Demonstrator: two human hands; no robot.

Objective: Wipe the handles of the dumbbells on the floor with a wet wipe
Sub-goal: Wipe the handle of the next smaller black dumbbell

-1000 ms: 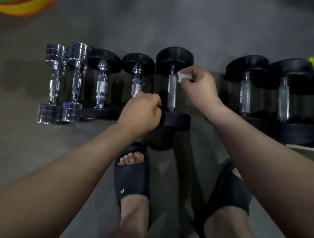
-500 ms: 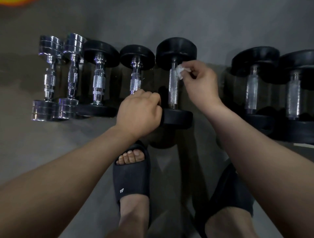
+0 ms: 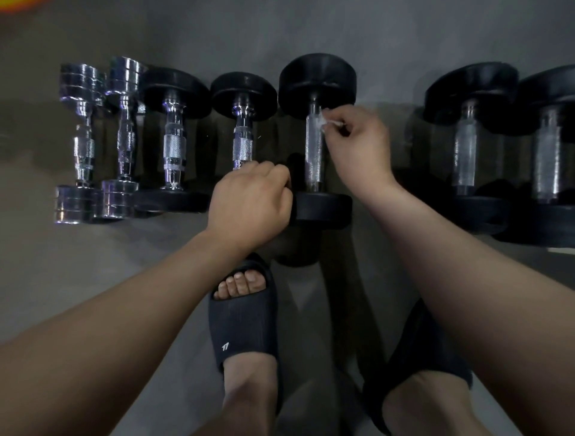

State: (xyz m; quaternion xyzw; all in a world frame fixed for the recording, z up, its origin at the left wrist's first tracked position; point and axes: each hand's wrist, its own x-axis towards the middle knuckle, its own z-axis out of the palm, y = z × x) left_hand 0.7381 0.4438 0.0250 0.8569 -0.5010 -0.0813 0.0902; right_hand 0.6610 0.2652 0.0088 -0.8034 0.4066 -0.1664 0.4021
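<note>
Several dumbbells lie in a row on the grey floor. The middle one, a black-ended dumbbell [image 3: 315, 155], has a knurled steel handle. My right hand [image 3: 357, 146] pinches a small white wet wipe [image 3: 325, 122] against the top of that handle, just under the far black head. My left hand [image 3: 249, 205] is curled over the near black head of the same dumbbell, fingers wrapped round its left edge. Left of it lie a small black dumbbell [image 3: 243, 130], a larger black one [image 3: 174, 140] and two chrome dumbbells [image 3: 102, 140].
Two bigger black dumbbells [image 3: 510, 146] lie to the right with a floor gap before them. My feet in black slides [image 3: 242, 323] stand just in front of the row. A bright orange object [image 3: 18, 3] shows at the top left corner.
The wipe in my right hand has slid slightly down onto the upper handle. My left hand keeps its hold on the near head. The view shifted a little.
</note>
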